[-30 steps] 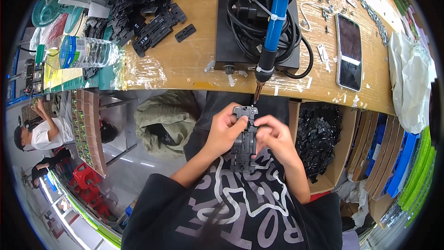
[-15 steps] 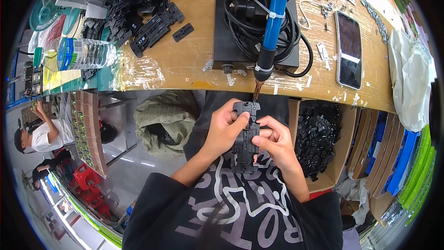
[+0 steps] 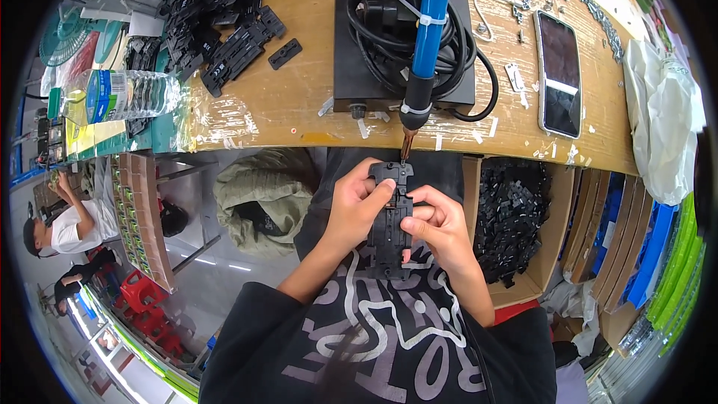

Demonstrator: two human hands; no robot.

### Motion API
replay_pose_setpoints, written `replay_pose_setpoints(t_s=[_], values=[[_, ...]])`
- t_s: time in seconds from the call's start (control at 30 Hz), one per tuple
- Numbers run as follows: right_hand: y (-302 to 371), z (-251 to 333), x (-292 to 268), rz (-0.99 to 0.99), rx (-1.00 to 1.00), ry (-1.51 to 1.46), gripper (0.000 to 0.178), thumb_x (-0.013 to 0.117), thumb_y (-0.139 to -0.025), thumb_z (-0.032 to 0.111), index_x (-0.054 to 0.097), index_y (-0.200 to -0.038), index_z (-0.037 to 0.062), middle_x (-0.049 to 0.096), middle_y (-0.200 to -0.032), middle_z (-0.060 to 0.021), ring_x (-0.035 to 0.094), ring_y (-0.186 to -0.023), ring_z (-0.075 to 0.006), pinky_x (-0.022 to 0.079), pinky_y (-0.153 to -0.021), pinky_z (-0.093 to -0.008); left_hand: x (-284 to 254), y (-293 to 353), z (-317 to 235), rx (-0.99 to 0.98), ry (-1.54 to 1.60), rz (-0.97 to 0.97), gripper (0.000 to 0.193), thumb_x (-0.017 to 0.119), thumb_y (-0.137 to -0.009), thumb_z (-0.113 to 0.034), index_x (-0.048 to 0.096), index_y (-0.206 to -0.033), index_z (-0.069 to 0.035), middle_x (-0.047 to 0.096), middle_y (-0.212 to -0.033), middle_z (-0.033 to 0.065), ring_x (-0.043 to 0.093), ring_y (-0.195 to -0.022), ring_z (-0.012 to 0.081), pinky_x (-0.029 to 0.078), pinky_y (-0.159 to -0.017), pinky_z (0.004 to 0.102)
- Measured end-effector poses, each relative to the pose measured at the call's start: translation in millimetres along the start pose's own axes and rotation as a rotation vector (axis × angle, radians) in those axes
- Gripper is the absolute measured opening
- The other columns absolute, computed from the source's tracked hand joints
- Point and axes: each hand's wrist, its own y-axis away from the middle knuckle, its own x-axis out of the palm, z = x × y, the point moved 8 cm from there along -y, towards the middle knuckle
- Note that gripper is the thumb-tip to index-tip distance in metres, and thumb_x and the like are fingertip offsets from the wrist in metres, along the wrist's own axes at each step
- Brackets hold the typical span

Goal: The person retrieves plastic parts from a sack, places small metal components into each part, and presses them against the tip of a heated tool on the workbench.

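Observation:
In front of my chest, both hands hold a long black plastic part [image 3: 389, 238] with cutouts and ridges, its length pointing toward the bench. My left hand [image 3: 354, 206] is closed around its upper left side, thumb pressed on its face. On the right edge, my right hand [image 3: 443, 230] pinches it between thumb and curled fingers. A soldering iron [image 3: 428, 37] with a blue handle points down over the bench edge. Its copper-coloured tip [image 3: 405, 151] is right at the part's top end; whether they touch I cannot tell.
A black box [image 3: 348, 93] with coiled cable stands behind the iron. Black parts [image 3: 213, 15] are heaped at the far left, near a plastic bottle [image 3: 134, 96]. A phone [image 3: 559, 75] lies on the right. A carton [image 3: 535, 284] of black pieces stands below the bench at right.
The whole view has shifted slightly, moving the bench and its things a little left in the picture. Both hands keep their grip on the black part, its top end still by the iron's tip.

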Motion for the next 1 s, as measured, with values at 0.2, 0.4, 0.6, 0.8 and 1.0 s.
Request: replay_pose_setpoints(t_s=[0.2, 0.4, 0.6, 0.8, 1.0], values=[[-1, 0, 2, 0.002, -0.010, -0.030, 0.018, 0.054, -0.077, 0.000, 0.044, -0.092, -0.0042, 0.059, -0.071, -0.0130, 0.057, -0.051, -0.0172, 0.048, -0.045, -0.0254, -1, 0, -2, -0.013, 0.004, -0.016, 0.009, 0.049, -0.081, -0.005, 0.048, -0.088, 0.001, 0.053, -0.065, 0.0007, 0.046, -0.056, 0.0017, 0.035, -0.050, 0.0158], [-2, 0, 1, 0.002, -0.001, -0.052, 0.018, 0.054, -0.077, 0.000, 0.044, -0.092, -0.0045, 0.059, -0.072, -0.0130, 0.057, -0.050, -0.0171, 0.049, -0.045, -0.0255, -1, -1, -2, 0.000, 0.017, -0.008, 0.009, 0.049, -0.081, -0.005, 0.048, -0.088, 0.000, 0.053, -0.065, 0.0007, 0.046, -0.056, 0.0017, 0.035, -0.049, 0.0159], [-4, -2, 0, 0.011, 0.009, -0.059, 0.018, 0.054, -0.077, 0.000, 0.045, -0.092, -0.0041, 0.059, -0.071, -0.0123, 0.057, -0.049, -0.0167, 0.048, -0.045, -0.0250, -1, -1, -2, -0.010, 0.012, -0.004, 0.009, 0.049, -0.081, -0.005, 0.047, -0.088, 0.000, 0.053, -0.066, 0.0009, 0.047, -0.058, 0.0019, 0.036, -0.051, 0.0162], [-6, -9, -6, -0.025, 0.028, -0.053, 0.017, 0.054, -0.077, 0.001, 0.046, -0.092, -0.0038, 0.059, -0.071, -0.0114, 0.056, -0.048, -0.0159, 0.046, -0.044, -0.0235, -3, -5, 3, -0.003, -0.009, -0.014, 0.010, 0.048, -0.081, -0.004, 0.047, -0.090, 0.001, 0.053, -0.066, 0.0004, 0.047, -0.058, 0.0021, 0.036, -0.051, 0.0166], [-7, -6, -5, -0.015, 0.020, -0.022, 0.018, 0.054, -0.078, 0.002, 0.047, -0.093, -0.0037, 0.059, -0.070, -0.0110, 0.056, -0.047, -0.0156, 0.046, -0.044, -0.0232, -4, -5, -1, 0.018, -0.027, -0.026, 0.010, 0.048, -0.080, -0.003, 0.047, -0.089, 0.001, 0.052, -0.066, 0.0000, 0.045, -0.056, 0.0016, 0.035, -0.049, 0.0168]])
